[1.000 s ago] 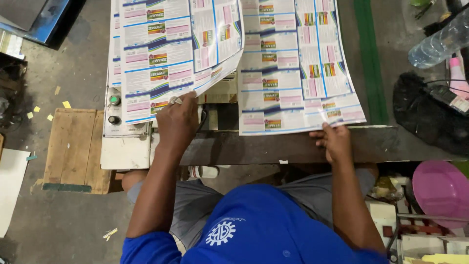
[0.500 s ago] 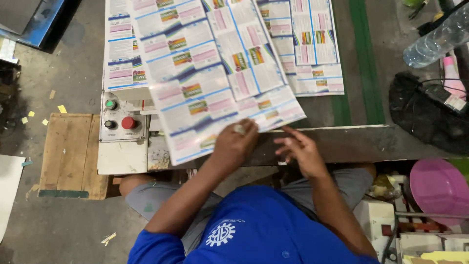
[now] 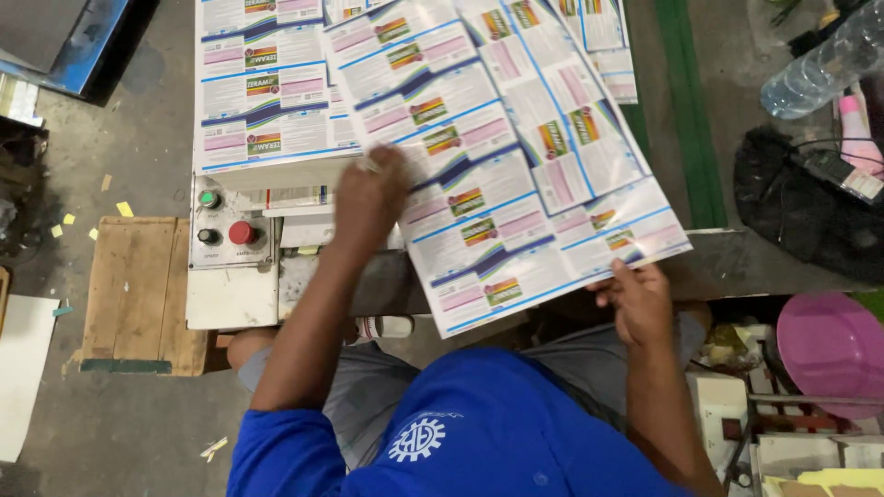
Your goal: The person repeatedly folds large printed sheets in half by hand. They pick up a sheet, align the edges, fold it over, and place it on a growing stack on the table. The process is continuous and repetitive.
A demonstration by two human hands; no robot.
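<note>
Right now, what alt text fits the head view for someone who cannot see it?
Seen from above, a person in a blue shirt holds a large printed label sheet, left hand on it and right hand gripping its near edge, over a control box with green and red buttons.

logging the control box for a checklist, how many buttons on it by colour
green button: 1
black button: 1
red button: 1
total: 3, all on the grey control box beside the left hand, which rests on the printed sheet
</note>
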